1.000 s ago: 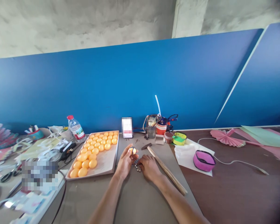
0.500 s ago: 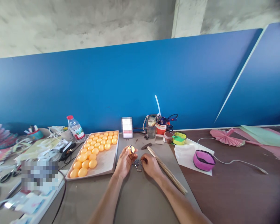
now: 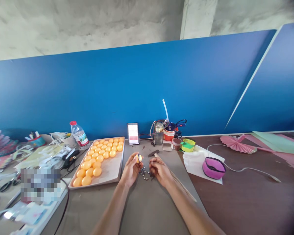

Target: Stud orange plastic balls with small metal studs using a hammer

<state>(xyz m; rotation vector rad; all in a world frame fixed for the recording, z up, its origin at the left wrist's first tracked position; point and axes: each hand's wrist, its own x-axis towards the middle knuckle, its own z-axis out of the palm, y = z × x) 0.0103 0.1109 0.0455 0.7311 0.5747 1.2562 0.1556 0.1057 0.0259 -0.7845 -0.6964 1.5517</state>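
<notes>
My left hand point(image 3: 130, 170) is closed around an orange ball point(image 3: 138, 159) that has a dark, shiny band of small pieces across it. To its right, my right hand point(image 3: 161, 171) is raised with thumb and fingertips pinched together; anything between them is too small to name. Small shiny metallic pieces point(image 3: 144, 173) lie scattered on the grey mat between and below the hands. A bundle of thin wooden sticks point(image 3: 183, 188) runs partly beneath my right hand and forearm. Just beyond that hand lies a small dark hammer-like head point(image 3: 153, 153).
On the left stands a shallow white tray point(image 3: 110, 170) with many orange balls. Behind are a bottle point(image 3: 79, 134), a phone point(image 3: 133, 133), a glass jar point(image 3: 158, 137) and a red cup point(image 3: 169, 135). A purple fabric-sided piece point(image 3: 213, 169) sits on white paper at right.
My right hand has lifted away from the loose metallic pieces, its pinched fingertips now higher. The ball in my left hand has turned, so its dark band shows differently.
</notes>
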